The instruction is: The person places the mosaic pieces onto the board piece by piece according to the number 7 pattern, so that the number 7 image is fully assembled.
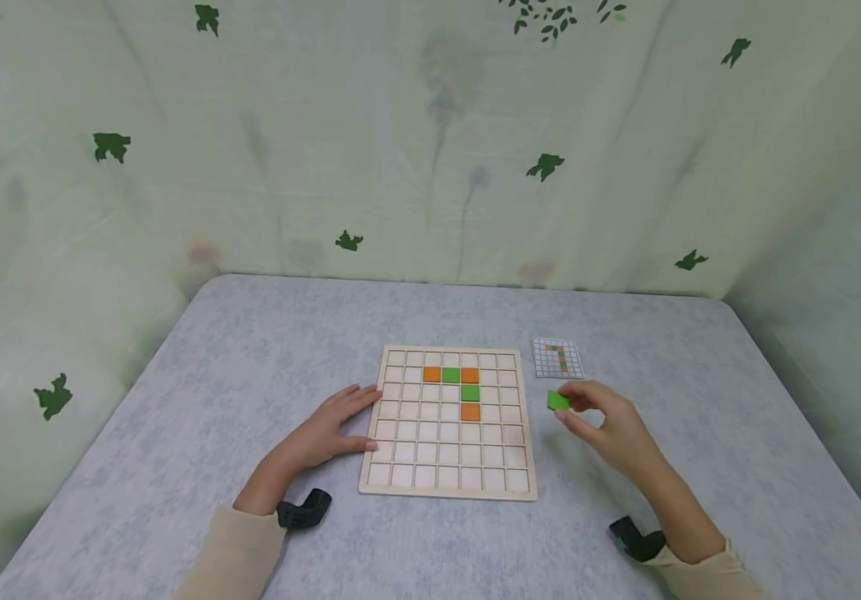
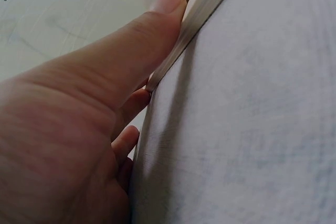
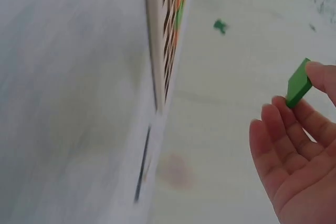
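A square wooden grid board [image 1: 406, 452] lies on the table, with orange and green tiles set in some of its cells. Three of them form a row near the top, and a green tile [image 1: 470, 392] and an orange tile [image 1: 470, 412] run down from the row's right end. My left hand [image 1: 332, 427] rests at the board's left edge, thumb and fingertips on the rim. To the right of the board, my right hand [image 1: 610, 423] pinches a loose green tile [image 3: 298, 83] between thumb and fingers, raised off the table.
A small pattern card [image 1: 558, 358] with a printed grid and coloured squares lies beyond my right hand, beside the board's upper right corner. The grey table [image 1: 287, 325] ends at a pale curtain [image 1: 400, 150] with green leaf shapes. Both wrists wear black devices.
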The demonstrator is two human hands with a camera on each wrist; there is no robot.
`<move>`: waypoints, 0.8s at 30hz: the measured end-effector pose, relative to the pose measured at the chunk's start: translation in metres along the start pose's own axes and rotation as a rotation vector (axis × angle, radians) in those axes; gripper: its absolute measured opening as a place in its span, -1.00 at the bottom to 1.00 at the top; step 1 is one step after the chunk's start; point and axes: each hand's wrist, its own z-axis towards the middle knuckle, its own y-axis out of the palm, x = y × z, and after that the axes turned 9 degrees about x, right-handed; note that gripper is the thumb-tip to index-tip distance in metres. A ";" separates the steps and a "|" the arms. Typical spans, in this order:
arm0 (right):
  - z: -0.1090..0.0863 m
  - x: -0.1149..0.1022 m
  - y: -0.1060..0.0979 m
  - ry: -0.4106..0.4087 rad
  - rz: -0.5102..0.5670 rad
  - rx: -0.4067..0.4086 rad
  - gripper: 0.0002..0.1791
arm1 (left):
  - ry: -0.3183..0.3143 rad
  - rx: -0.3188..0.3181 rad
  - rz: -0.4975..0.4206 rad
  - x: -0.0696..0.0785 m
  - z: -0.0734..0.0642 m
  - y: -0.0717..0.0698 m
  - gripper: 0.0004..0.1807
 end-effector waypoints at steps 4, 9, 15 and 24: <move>0.010 -0.014 0.023 -0.049 0.082 -0.017 -0.68 | -0.002 0.000 0.004 -0.001 0.001 0.001 -0.10; 0.013 -0.020 0.053 -0.038 0.153 -0.101 -0.69 | -0.027 0.007 -0.007 0.000 0.001 0.002 -0.09; 0.008 -0.015 0.082 0.047 0.166 -0.229 -0.70 | -0.046 0.010 -0.009 0.000 0.001 0.002 -0.09; 0.003 -0.016 0.101 0.055 0.121 -0.287 -0.70 | -0.041 0.010 0.004 -0.001 0.002 0.002 -0.09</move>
